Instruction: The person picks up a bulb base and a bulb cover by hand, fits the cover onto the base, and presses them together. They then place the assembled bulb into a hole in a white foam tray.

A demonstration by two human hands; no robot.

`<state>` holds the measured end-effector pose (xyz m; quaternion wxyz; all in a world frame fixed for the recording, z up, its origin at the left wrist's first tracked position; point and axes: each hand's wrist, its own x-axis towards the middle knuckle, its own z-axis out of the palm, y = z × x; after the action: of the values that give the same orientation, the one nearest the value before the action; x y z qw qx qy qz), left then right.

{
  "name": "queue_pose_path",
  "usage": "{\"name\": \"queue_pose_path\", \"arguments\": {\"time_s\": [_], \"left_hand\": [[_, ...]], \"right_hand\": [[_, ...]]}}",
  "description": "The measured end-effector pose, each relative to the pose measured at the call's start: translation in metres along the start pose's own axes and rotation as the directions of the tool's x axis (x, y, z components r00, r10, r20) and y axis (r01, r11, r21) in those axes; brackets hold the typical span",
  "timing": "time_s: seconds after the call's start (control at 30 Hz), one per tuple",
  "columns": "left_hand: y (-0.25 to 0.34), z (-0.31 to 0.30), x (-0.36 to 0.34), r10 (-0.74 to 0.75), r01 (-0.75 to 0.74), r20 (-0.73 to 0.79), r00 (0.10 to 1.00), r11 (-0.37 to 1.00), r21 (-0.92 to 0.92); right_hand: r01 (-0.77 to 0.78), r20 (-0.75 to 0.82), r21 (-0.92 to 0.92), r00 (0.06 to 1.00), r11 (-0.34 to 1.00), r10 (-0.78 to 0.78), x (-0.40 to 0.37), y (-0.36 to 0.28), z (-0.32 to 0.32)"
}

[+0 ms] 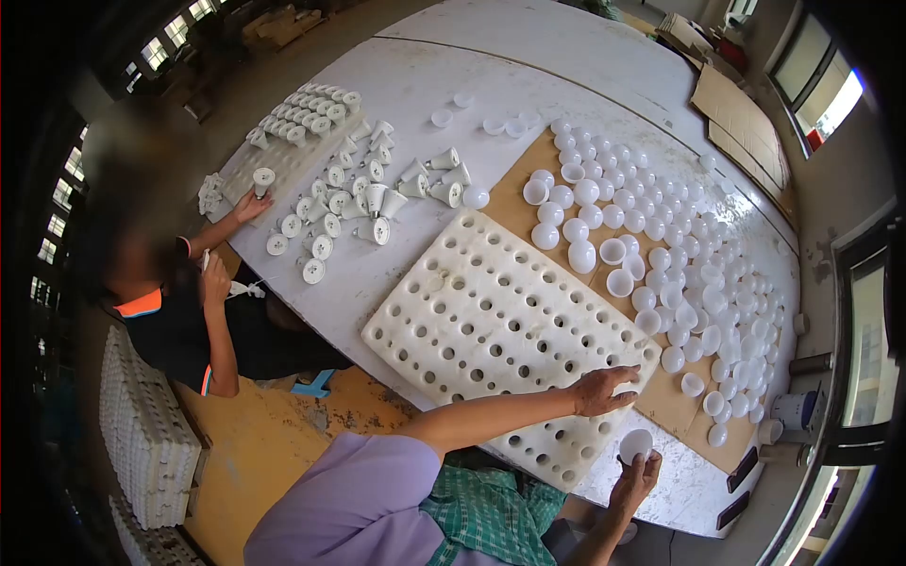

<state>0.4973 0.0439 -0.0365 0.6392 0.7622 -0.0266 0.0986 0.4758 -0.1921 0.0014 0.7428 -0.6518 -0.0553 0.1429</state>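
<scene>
Between the thumb and fingers of my right hand (634, 483) is a white translucent light bulb cover (636, 444), held up by the table's near edge. My left hand (604, 391) reaches across the right part of a white foam tray (453, 302) full of round holes. Its fingers point right and stand apart, with nothing visible in them. Just past the tray, many loose bulb covers (620, 282) lie on brown cardboard (517, 179), some dome up and some showing their open rims.
At left a co-worker's hand (253, 204) holds a bulb base (263, 179). Several white bulb bases (357, 206) lie loose on the table (415, 85), and others stand in another foam tray (247, 179). Foam trays (151, 434) are stacked on the floor. Two dark phone-like slabs (733, 509) lie at the right edge.
</scene>
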Motion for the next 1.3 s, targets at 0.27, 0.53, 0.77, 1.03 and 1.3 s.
{"name": "queue_pose_path", "arguments": {"time_s": [0.27, 0.53, 0.77, 1.03, 1.3], "left_hand": [[0.073, -0.073, -0.141, -0.035, 0.073, 0.198, 0.980, 0.979, -0.190], [0.048, -0.121, -0.160, -0.011, 0.054, -0.195, 0.981, 0.976, 0.213], [0.049, -0.190, -0.167, -0.181, 0.188, -0.065, 0.981, 0.976, 0.111], [-0.032, -0.324, -0.263, -0.339, 0.599, -0.673, 0.658, 0.777, 0.195], [-0.056, -0.352, -0.266, -0.564, 0.654, -0.381, 0.733, 0.739, 0.164]], "right_hand": [[-0.444, 0.044, 0.434, 0.879, 0.784, 0.474, -0.049, 0.010, 0.141], [0.127, 0.462, -0.410, 0.882, 0.903, 0.086, -0.034, -0.003, 0.219], [-0.203, 0.332, -0.294, 0.895, 0.934, 0.299, 0.021, 0.002, 0.239], [-0.167, 0.160, 0.385, 0.981, 0.908, 0.113, 0.040, -0.002, 0.180], [-0.167, -0.593, -0.359, 0.800, 0.918, -0.087, 0.016, 0.052, 0.078]]}}
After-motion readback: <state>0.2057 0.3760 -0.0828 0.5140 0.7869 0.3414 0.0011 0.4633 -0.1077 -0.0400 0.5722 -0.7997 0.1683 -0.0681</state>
